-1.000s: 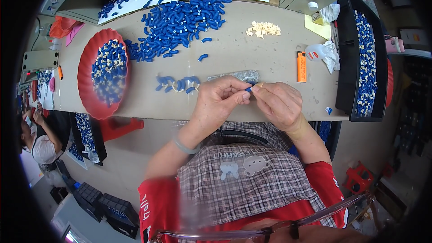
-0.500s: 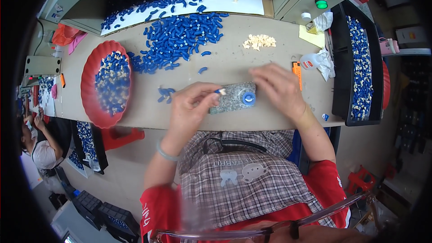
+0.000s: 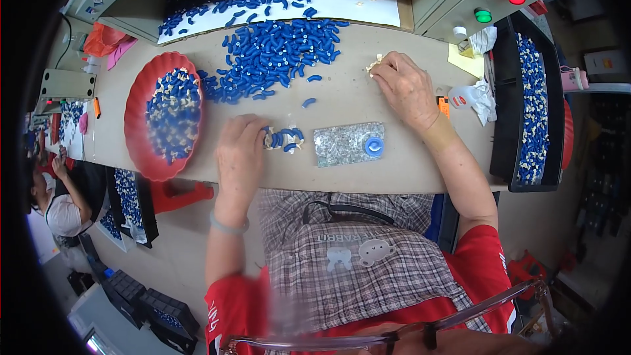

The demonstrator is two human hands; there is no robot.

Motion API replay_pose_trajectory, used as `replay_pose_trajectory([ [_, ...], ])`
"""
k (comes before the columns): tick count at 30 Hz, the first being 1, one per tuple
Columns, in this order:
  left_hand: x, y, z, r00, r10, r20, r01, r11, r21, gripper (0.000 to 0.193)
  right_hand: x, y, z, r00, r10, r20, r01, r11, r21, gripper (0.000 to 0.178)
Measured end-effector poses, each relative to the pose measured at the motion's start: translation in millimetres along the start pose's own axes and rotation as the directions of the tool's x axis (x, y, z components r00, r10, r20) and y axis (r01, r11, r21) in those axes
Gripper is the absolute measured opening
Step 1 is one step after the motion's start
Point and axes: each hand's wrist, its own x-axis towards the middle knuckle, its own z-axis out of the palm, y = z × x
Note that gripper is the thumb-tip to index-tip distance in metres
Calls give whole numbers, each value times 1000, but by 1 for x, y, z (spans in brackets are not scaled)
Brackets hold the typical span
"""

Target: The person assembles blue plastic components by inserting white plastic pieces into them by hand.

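My left hand (image 3: 240,158) is over the table right of the red scalloped basin (image 3: 133,115), its fingers smeared by motion. Beside its fingertips lies a small group of curved blue plastic pieces (image 3: 281,138), some with cream ends. My right hand (image 3: 405,92) is farther out, with thumb and fingers pinched together at a small heap of cream pieces (image 3: 374,66); what is between the fingertips is mostly covered. Between my hands a grey speckled block (image 3: 338,144) lies flat, with a round blue fitting (image 3: 374,147) on its right end.
Loose blue pieces (image 3: 279,52) form a large pile beyond my hands. A black tray (image 3: 505,118) of blue and cream pieces stands at right, near an orange cutter (image 3: 444,106) and a small clear bottle (image 3: 462,97). A control panel (image 3: 499,3) rises behind. Another person (image 3: 69,204) sits at far left.
My left hand has left the block, where it held a blue piece with a cream end, and moved left to the small group. My right hand has moved from the block to the cream heap.
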Motion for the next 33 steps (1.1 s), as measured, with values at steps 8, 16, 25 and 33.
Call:
replay_pose_trajectory([
  [8, 23, 9, 12, 998, 62, -15, -62, 998, -4, 18, -7, 18, -21, 969, -194, 151, 170, 973, 154, 16],
  [16, 47, 23, 34, 993, 107, 59, -100, 989, -105, 19, -20, 0, -15, 992, -99, 80, 86, 985, 149, 11],
  [25, 47, 25, 41, 988, 67, 137, -50, 991, -121, 22, -14, 0, -13, 987, 23, 160, -44, 991, 130, 10],
  [33, 49, 20, 52, 986, 126, 106, -120, 991, -59, 18, -15, -1, -17, 991, -35, 131, 19, 993, 119, 9],
])
